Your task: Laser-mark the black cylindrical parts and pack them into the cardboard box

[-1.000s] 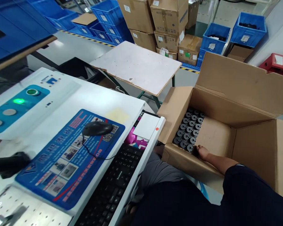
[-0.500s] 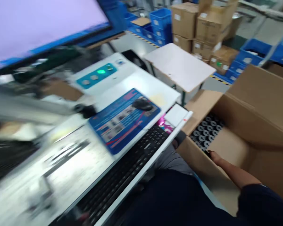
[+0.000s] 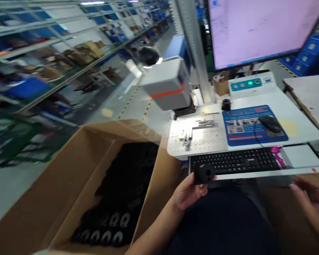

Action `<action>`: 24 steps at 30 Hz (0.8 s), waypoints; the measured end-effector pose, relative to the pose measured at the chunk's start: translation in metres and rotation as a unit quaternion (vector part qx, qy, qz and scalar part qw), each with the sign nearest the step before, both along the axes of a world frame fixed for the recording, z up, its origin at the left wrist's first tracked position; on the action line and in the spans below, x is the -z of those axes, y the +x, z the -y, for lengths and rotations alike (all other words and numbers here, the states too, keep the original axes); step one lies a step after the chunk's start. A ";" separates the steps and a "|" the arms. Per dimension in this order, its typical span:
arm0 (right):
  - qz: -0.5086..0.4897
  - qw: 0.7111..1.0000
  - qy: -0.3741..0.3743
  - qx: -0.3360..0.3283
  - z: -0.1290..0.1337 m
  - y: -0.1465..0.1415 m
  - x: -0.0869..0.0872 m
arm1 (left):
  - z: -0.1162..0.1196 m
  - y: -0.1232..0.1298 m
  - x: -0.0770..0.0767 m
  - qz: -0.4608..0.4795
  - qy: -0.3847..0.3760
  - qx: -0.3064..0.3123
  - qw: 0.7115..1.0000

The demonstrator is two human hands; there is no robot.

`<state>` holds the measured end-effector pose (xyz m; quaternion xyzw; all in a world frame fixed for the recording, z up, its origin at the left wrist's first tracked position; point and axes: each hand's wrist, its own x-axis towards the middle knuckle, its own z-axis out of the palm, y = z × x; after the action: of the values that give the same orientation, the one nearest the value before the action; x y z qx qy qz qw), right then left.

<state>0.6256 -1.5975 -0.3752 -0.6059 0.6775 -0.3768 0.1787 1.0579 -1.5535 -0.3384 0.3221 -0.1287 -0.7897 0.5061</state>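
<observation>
My left hand (image 3: 187,194) holds a black cylindrical part (image 3: 204,173) with holes in its end face, just in front of the keyboard (image 3: 236,161). At the right edge my right hand (image 3: 312,203) is blurred, its fingers apart and nothing in them. An open cardboard box (image 3: 77,170) at the lower left holds many black parts (image 3: 127,177), some with pale rings on their ends. Another black round part (image 3: 225,104) stands on the white bench, left of the mouse pad (image 3: 255,125).
A perforated metal plate (image 3: 198,132) with small fixtures lies under a grey machine head (image 3: 167,83). A monitor (image 3: 266,28) stands behind the control panel (image 3: 246,84). A mouse (image 3: 270,124) rests on the pad. Shelves (image 3: 55,39) line the left background.
The view has swung left, bringing the left box and machine head into sight. My right hand has left the right-hand box of parts. My left hand with the black part now shows clearly.
</observation>
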 end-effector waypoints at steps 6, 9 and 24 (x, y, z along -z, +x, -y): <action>0.091 0.909 0.037 -0.406 -0.005 0.200 -0.040 | -0.032 0.007 -0.003 -0.029 -0.034 0.011 0.999; 0.105 0.881 0.028 -0.460 -0.009 0.249 -0.039 | -0.056 0.019 0.004 -0.039 -0.047 -0.023 0.998; 0.073 0.903 0.036 -0.422 0.036 0.297 -0.032 | -0.147 0.137 0.023 0.569 0.084 -0.195 0.794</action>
<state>0.9228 -1.6330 -0.3433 -0.7989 0.3563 -0.2846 0.3921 1.1947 -1.4065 -0.3612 0.7730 -0.2610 -0.3560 0.4556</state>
